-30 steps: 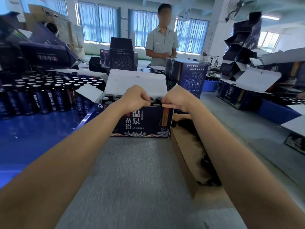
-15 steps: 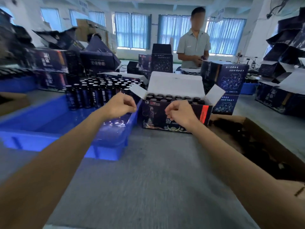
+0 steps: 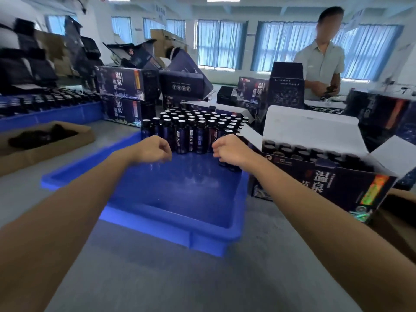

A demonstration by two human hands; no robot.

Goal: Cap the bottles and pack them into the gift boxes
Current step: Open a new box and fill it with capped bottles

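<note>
Several dark bottles (image 3: 191,134) stand packed at the far end of a blue plastic crate (image 3: 171,224). My left hand (image 3: 153,149) hovers over the crate just in front of them, fingers loosely curled and holding nothing. My right hand (image 3: 229,149) hangs at the bottles' right side, also loosely curled and empty. To the right stands an open dark gift box (image 3: 319,188) with its white lid flap up and rows of capped bottles (image 3: 301,152) inside.
A brown cardboard tray (image 3: 45,145) with dark caps lies at the left. Another cardboard box (image 3: 400,224) sits at the far right. Stacked gift boxes (image 3: 126,95) and a second blue crate (image 3: 51,113) fill the back. A person (image 3: 322,61) stands behind the table.
My view has swung left from the gift box to the blue crate. Both hands left the box's front edge and now hover over the crate near the bottles.
</note>
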